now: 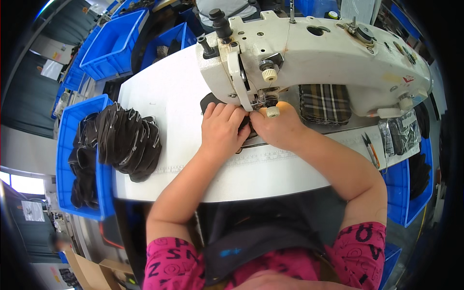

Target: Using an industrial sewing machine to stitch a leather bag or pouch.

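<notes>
A white sewing machine (309, 53) stands on the white table (169, 87). My left hand (222, 128) is left of the needle area, fingers curled on a dark fabric piece (208, 102) and pressing it. My right hand (278, 124) is just right of the presser area, fingers closed at the same piece, their tips partly hidden under the machine head. Folded plaid fabric (324, 103) lies behind my right hand, under the machine's arm. Orange-handled thread snips (371, 147) lie to the right, near a clear packet (400, 133) with dark contents.
A pile of dark zippered pieces (128, 142) spills from a blue bin (65, 179) onto the table's left. More blue bins (108, 46) stand at the back left. Another blue bin (401, 195) is at the right. A person (220, 7) is beyond the machine. Cardboard (89, 270) shows lower left.
</notes>
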A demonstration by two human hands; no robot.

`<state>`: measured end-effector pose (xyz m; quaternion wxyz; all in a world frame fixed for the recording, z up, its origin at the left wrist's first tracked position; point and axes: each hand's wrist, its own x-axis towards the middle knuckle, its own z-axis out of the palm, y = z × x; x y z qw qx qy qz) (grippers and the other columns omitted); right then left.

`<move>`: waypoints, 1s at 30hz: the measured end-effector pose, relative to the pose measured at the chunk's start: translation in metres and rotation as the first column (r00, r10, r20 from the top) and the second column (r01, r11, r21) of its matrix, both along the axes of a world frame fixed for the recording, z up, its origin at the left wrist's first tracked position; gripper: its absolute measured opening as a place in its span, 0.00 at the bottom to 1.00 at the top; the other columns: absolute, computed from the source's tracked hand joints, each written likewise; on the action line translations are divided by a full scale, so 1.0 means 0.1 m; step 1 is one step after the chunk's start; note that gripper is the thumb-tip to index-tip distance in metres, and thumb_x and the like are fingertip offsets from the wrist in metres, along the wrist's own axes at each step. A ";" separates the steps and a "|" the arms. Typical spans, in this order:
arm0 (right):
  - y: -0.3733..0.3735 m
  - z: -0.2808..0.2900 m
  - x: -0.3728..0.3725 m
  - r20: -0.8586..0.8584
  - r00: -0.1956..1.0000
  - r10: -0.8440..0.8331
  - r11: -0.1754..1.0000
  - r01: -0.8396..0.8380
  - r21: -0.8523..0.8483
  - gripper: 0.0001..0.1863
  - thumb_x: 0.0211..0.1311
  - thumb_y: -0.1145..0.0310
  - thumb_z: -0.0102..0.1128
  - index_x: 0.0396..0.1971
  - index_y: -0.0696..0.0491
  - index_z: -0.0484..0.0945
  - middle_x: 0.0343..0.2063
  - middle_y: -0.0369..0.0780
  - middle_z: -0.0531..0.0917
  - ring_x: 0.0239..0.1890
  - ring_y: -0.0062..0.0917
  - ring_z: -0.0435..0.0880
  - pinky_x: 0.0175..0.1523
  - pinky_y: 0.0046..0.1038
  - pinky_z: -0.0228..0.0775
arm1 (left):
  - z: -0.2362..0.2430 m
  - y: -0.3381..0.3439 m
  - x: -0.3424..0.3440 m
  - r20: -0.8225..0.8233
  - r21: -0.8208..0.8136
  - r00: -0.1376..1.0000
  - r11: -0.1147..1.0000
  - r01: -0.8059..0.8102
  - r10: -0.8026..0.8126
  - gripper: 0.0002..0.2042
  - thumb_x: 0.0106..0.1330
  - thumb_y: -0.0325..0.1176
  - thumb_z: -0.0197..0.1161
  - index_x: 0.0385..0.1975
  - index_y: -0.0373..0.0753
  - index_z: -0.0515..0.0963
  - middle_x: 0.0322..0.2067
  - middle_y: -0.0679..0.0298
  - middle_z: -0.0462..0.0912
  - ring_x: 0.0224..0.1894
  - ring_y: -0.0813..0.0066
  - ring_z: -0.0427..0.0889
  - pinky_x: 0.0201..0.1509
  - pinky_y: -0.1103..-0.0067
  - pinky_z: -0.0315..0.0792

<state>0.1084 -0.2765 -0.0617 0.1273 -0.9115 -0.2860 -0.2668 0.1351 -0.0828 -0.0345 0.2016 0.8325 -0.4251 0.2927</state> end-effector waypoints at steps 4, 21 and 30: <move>0.02 -0.02 -0.03 0.125 0.992 0.023 0.997 -0.013 -0.074 0.06 0.51 0.69 0.66 0.26 0.50 0.77 0.22 0.34 0.77 0.25 0.30 0.82 0.28 0.31 0.73 | -0.05 0.01 0.01 -0.079 0.065 0.995 0.996 -0.055 0.060 0.15 0.49 0.28 0.74 0.35 0.43 0.77 0.33 0.67 0.80 0.38 0.64 0.80 0.45 0.69 0.72; -0.04 0.00 -0.08 0.042 0.996 0.083 0.993 -0.079 -0.092 0.08 0.49 0.71 0.66 0.27 0.50 0.75 0.18 0.35 0.74 0.21 0.31 0.79 0.27 0.32 0.71 | 0.23 0.31 0.26 -0.748 -0.022 0.641 0.972 0.235 -0.172 0.10 0.70 0.34 0.67 0.47 0.40 0.82 0.46 0.58 0.84 0.54 0.55 0.79 0.60 0.67 0.74; -0.02 0.16 -0.38 -0.142 0.982 0.127 0.968 -0.154 -0.196 0.09 0.56 0.71 0.64 0.37 0.57 0.82 0.23 0.37 0.82 0.25 0.29 0.85 0.30 0.33 0.74 | 0.12 0.34 0.31 -0.692 -0.009 0.688 0.956 0.293 -0.218 0.09 0.66 0.34 0.70 0.42 0.40 0.85 0.44 0.62 0.86 0.50 0.58 0.82 0.56 0.69 0.78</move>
